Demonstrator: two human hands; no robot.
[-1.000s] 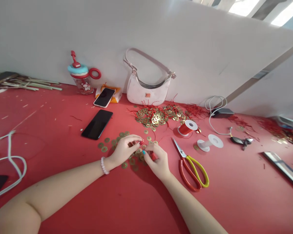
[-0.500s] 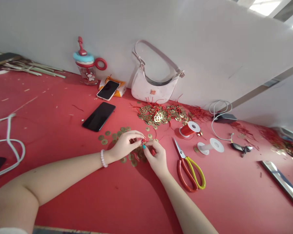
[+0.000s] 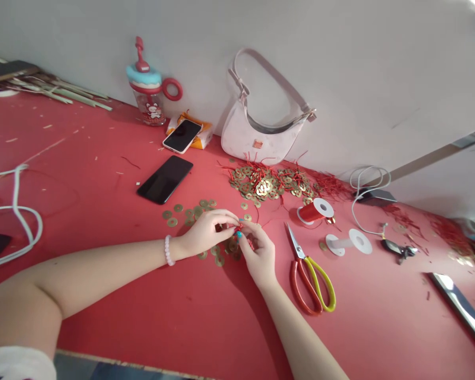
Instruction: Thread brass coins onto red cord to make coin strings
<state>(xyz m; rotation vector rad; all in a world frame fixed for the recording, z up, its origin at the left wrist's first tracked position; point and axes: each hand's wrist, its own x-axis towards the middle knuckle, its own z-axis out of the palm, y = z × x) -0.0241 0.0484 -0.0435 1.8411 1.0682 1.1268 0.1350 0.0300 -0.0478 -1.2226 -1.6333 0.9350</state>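
Observation:
My left hand (image 3: 206, 232) and my right hand (image 3: 258, 254) meet fingertip to fingertip over the red table (image 3: 150, 306). Both are closed in a pinch on a red cord (image 3: 240, 227), mostly covered by the fingers. Beneath and around them lie loose brass coins (image 3: 219, 260) with holes in the middle. Whether a coin hangs on the cord between the fingers is hidden. Right of my right hand rest scissors (image 3: 307, 279) with one red and one yellow handle. A heap of coins tied with red cord (image 3: 263, 184) lies behind the hands.
A spool of red cord (image 3: 314, 211) and a bare white spool (image 3: 350, 243) lie to the right. Farther back are a black phone (image 3: 165, 179), a second phone (image 3: 182, 135), a cup (image 3: 148, 100) and a pale handbag (image 3: 261, 134). White cables (image 3: 18, 211) lie at left.
The view has tilted down and shifted slightly, so most things sit a little farther right. My right index finger now reaches farther over the cord, closer against my left fingertips.

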